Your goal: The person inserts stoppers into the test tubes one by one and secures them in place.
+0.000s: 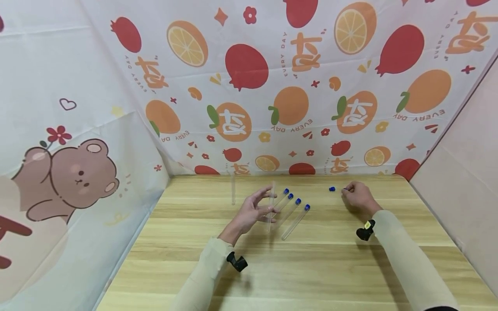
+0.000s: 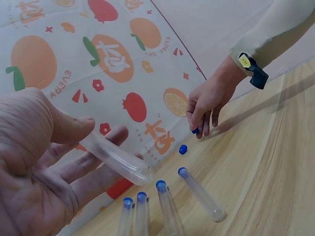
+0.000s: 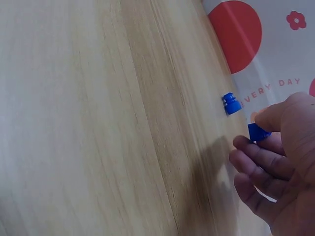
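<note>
My left hand (image 1: 250, 212) holds a clear, uncapped test tube (image 2: 120, 160) between thumb and fingers, above the table. At the back right, my right hand (image 1: 359, 196) pinches a blue cap (image 3: 258, 132) between thumb and fingertips. A second blue cap (image 3: 230, 103) lies on the wood close to those fingers, apart from them. Between the hands, several test tubes with blue caps lie side by side; the nearest capped tube (image 1: 295, 222) is angled toward the front left. Another uncapped clear tube (image 1: 233, 192) lies left of my left hand.
The wooden table (image 1: 311, 276) ends at the back against a fruit-printed cloth (image 1: 272, 129). A cloth with a printed bear (image 1: 83, 172) hangs on the left, and a pale wall (image 1: 467, 172) borders the right side.
</note>
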`<action>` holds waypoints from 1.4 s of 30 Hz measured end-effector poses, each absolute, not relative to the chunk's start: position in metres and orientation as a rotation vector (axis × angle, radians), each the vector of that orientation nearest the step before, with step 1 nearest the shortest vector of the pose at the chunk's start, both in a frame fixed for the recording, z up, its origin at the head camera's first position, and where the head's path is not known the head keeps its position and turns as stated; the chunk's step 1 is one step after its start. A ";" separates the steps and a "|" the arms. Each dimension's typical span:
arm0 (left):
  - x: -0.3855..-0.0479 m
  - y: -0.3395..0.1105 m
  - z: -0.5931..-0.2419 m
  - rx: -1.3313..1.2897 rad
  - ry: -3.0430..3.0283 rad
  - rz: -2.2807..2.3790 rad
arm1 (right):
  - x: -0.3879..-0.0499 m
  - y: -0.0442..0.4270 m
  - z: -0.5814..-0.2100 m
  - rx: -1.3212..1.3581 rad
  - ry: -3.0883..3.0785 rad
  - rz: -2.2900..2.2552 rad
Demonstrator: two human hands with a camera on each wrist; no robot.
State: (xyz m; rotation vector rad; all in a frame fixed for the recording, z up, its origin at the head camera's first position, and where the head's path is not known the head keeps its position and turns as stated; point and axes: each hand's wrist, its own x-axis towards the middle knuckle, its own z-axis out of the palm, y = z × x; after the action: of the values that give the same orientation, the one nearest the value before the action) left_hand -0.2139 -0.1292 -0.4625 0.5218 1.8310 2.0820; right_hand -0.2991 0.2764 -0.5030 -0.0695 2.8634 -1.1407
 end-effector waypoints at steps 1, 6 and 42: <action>-0.214 -0.129 -0.462 0.503 1.833 2.088 | -0.299 0.277 -0.502 -0.071 2.866 -1.148; -0.215 -0.128 -0.458 0.420 1.832 2.104 | -0.299 0.285 -0.500 -0.111 2.891 -1.174; -0.221 -0.130 -0.458 0.450 2.033 1.983 | -0.301 0.255 -0.454 -0.298 3.010 -1.262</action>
State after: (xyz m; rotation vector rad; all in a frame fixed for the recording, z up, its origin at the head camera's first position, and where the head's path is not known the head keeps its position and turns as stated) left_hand -0.2213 -0.1302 -0.4585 0.4500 2.0330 1.9834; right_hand -0.3010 0.2551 -0.4538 -0.2978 3.0099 -1.2620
